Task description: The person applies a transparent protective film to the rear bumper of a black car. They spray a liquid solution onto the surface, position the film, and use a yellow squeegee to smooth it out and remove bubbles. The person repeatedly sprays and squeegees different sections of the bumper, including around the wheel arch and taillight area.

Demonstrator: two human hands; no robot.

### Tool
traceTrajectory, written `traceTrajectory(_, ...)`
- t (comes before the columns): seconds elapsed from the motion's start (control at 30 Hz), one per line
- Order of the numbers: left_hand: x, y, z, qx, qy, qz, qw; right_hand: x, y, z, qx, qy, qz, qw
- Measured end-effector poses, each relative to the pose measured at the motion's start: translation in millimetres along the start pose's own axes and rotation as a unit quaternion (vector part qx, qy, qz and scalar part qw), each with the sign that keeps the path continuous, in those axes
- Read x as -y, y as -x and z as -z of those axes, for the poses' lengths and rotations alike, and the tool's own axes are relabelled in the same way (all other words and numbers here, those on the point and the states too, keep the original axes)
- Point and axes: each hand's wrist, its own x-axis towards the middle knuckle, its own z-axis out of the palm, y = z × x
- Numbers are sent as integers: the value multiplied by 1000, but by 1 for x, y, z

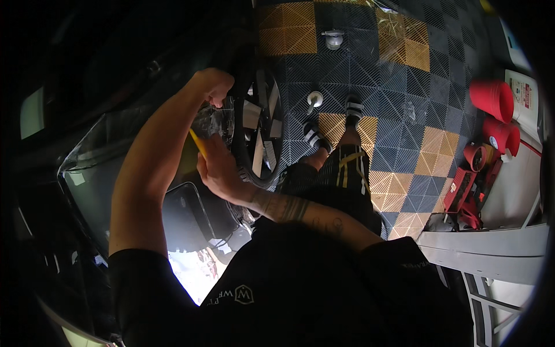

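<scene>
My left hand (213, 85) is closed, with its fingers curled down over the dark car body (63, 231) beside the wheel. Whether anything is pinched in those fingers is hidden. Lower down, my right hand (218, 170) is wrapped round a thin yellow tool (198, 143), its kind mostly hidden by the fingers. What looks like a clear film (87, 144) with a shiny, creased edge lies over the glossy dark panel to the left of my arms. Right of both hands stands a wheel (267, 127) with a black tyre and pale spokes.
Black and tan tiles (399, 185) cover the floor, where my sandalled feet (317, 137) stand. A round white fitting (315, 99) and a small grey object (333, 40) lie near the wheel. Red buckets (491, 100) and red toolboxes (461, 189) line the right side by a pale cabinet (485, 246).
</scene>
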Motion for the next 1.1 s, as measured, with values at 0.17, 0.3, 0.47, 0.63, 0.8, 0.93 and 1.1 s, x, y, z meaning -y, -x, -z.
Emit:
traceTrajectory(0.17,5,5,3,-37,44,-12,998,-26,-27,-7,-14,16,-43,999)
traceTrajectory(0.3,13,6,2,-46,92,5,995,-47,-41,-5,-13,19,-87,996)
traceTrajectory(0.47,26,15,6,1,70,84,994,-63,-54,3,54,-77,-187,978)
traceTrajectory(0.63,7,47,6,-26,42,126,991,-86,-52,1,16,-213,-252,944)
traceTrajectory(0.8,-12,46,-6,-54,7,151,987,-93,-49,0,8,-288,-279,916)
traceTrajectory(0.93,-20,45,-2,1,-11,194,981,-95,-47,-1,6,-272,-281,920)
traceTrajectory(1.1,-21,64,-1,-89,80,191,974,-102,-48,-8,-5,-237,-269,934)
